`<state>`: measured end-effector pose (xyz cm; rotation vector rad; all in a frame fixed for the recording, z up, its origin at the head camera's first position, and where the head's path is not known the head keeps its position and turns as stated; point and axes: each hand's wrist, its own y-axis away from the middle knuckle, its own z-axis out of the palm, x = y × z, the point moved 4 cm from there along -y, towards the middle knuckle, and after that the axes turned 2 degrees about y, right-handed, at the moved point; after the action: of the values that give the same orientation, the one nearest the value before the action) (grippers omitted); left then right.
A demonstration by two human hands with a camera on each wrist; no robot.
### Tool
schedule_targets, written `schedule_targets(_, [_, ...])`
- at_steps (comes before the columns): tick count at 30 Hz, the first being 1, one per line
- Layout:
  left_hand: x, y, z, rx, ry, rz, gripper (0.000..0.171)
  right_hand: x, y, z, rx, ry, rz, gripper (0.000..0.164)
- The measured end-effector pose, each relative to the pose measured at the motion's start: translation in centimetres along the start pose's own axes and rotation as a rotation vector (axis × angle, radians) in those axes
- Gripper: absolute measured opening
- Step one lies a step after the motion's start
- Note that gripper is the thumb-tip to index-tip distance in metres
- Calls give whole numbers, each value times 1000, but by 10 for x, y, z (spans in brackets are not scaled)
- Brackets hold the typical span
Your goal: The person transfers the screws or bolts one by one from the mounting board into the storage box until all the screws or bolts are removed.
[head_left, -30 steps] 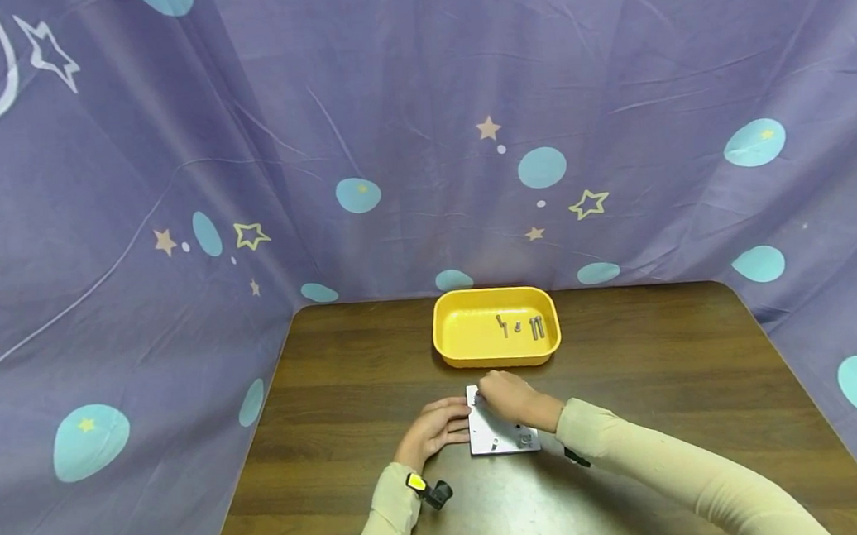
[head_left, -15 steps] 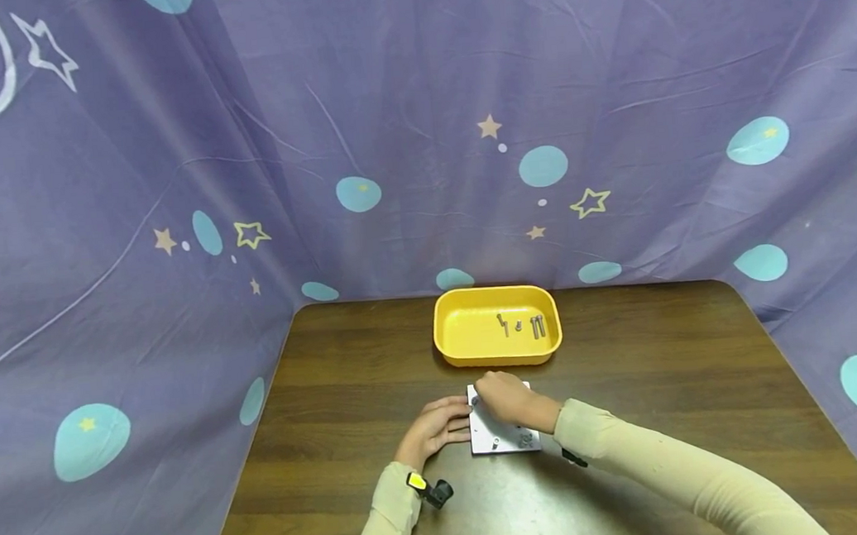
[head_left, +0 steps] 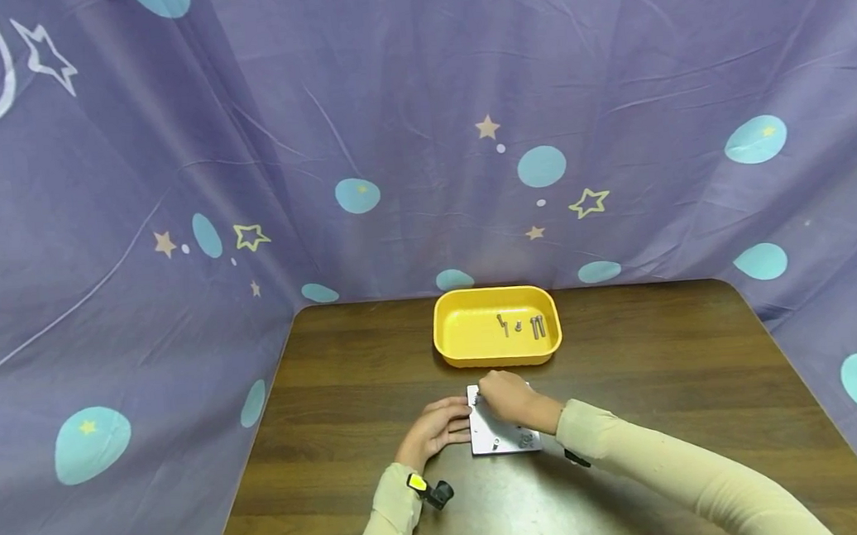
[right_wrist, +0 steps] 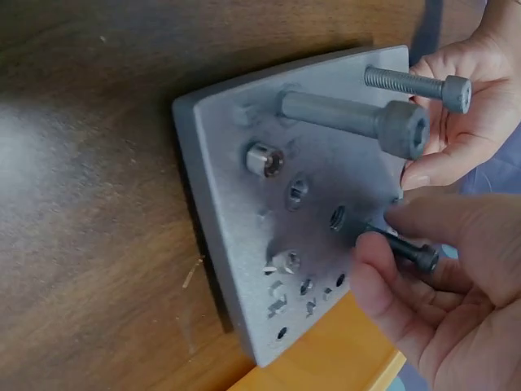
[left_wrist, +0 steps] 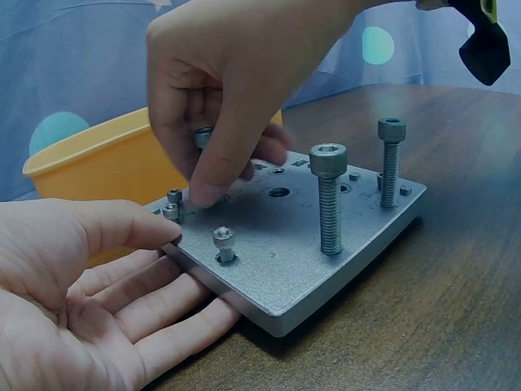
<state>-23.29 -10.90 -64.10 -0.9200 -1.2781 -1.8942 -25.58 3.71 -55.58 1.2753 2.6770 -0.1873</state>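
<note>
A grey metal plate (head_left: 494,429) with several holes lies flat on the table. My right hand (head_left: 510,396) is over its far left part, and in the right wrist view thumb and fingers pinch a dark socket-head screw (right_wrist: 411,249) by its shank. Whether its tip sits in a hole is hidden. My left hand (left_wrist: 106,301) rests against the plate's left edge, fingers fairly straight along the side and thumb tip at the upper edge. Two long socket-head bolts, a nearer one (left_wrist: 329,195) and a farther one (left_wrist: 391,159), stand upright in the plate. A short screw (left_wrist: 224,243) stands near the left hand.
Behind the plate stands a yellow tray (head_left: 472,359) with several screws, among them a pair of longer bolts (head_left: 537,327), in its right half. Brown wooden table (head_left: 359,347) extends to both sides, with a purple patterned curtain (head_left: 404,136) behind it.
My right hand shifts only slightly over the same part of the plate, its fingers still at the screw. The left hand and the plate stay in place.
</note>
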Motion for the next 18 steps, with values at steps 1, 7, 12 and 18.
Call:
schedule_targets(1, [0, 0, 0, 1, 0, -1, 44, 1, 1, 0, -4, -4, 12, 27])
schedule_targets(7, [0, 0, 1, 2, 2, 1, 43, 1, 2, 2, -14, -9, -7, 20])
schedule_targets(12, [-1, 1, 1, 2, 8, -5, 44, 0, 3, 1, -9, -20, -11, 20])
schedule_targets(18, [-2, 1, 1, -4, 7, 1, 43, -2, 3, -1, -25, 4, -35, 13])
